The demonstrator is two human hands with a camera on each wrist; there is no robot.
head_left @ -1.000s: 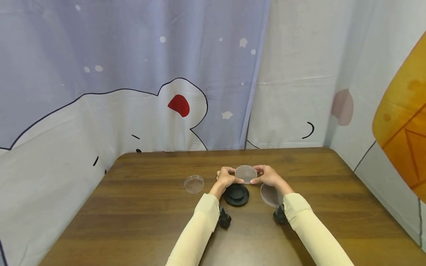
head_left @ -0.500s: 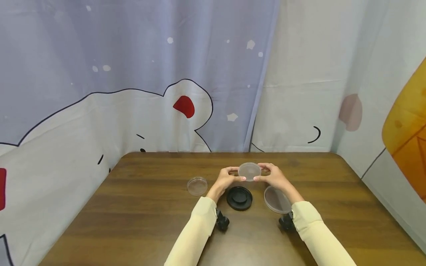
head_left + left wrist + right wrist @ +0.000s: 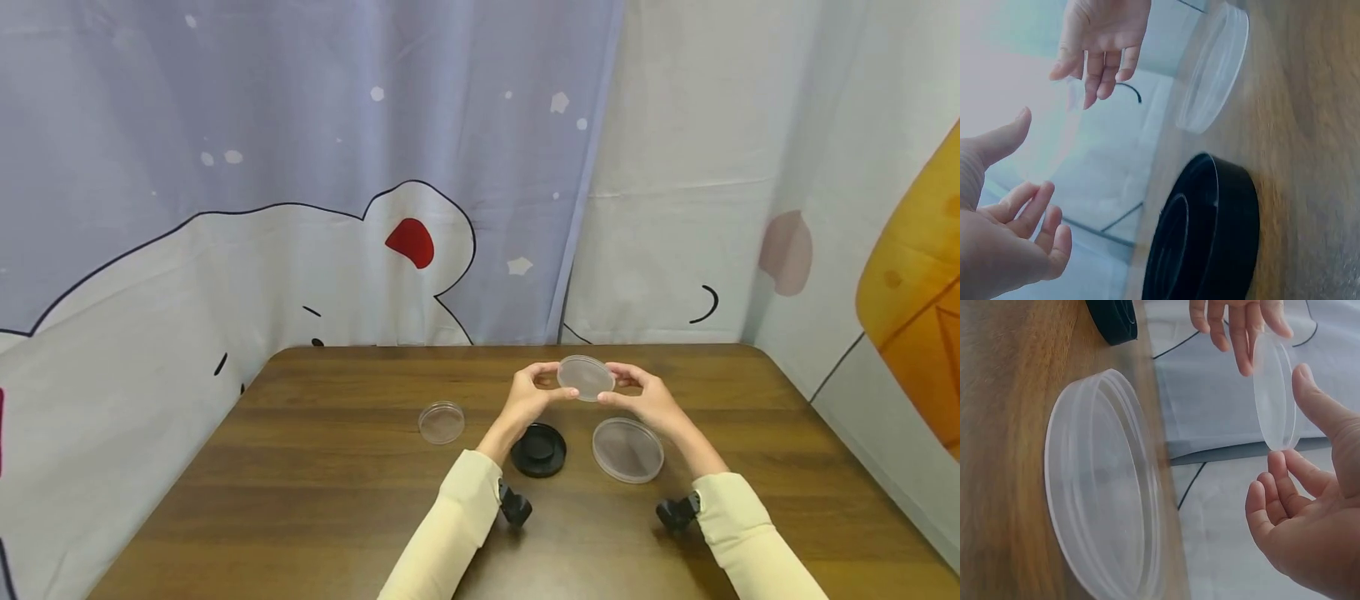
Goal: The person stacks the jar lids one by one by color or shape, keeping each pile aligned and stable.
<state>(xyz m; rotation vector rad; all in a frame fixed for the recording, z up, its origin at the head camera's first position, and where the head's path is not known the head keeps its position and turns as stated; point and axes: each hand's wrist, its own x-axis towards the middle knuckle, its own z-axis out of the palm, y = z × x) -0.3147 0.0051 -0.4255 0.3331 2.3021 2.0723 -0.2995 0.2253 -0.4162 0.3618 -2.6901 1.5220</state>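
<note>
Your left hand (image 3: 527, 397) and right hand (image 3: 651, 406) pinch the clear disc (image 3: 587, 379) from opposite sides, thumbs and bent fingers parted to its rim at 9 and 3 o'clock; glare in the left wrist view hides how firmly the left thumb touches; the disc is raised above the table (image 3: 322, 508), its long axis running hand to hand, leaning toward 10 and 4 o'clock, with neither hand nearer; seen from your head, it lies just beyond the gap between two vessels, the relation that seems to matter most: the black round dish (image 3: 538, 451) at 7 o'clock, nearer your left hand, and the large clear dish (image 3: 628, 451) at 5, nearer your right; the small clear dish (image 3: 441, 423) sits well apart, between 8 and 9 o'clock; the table's far edge runs near at 12, the curtain (image 3: 660, 258) behind it; the widest room appears toward 6, where bare wood shows between your sleeves (image 3: 459, 506).
</note>
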